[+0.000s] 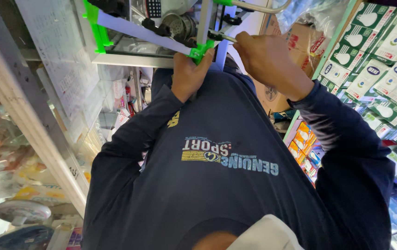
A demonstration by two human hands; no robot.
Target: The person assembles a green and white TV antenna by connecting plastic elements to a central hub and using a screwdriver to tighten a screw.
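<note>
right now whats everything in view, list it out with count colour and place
frame piece: one, white bar with green plastic corner joints, top centre, gripped at its green corner
metal rod: one, silver, top centre, right of the green corner
light bulb boxes: many, green and white, stacked on the right
cardboard box: one, brown, upper right behind the hands
small packets: several, orange and yellow, low on the right
calendar sheet: one, white, upper left
glass cabinet: one, pale frame, left side
sweatshirt: one, navy with printing, centre
left hand: gripping the green corner
right hand: closed on the rod
</note>
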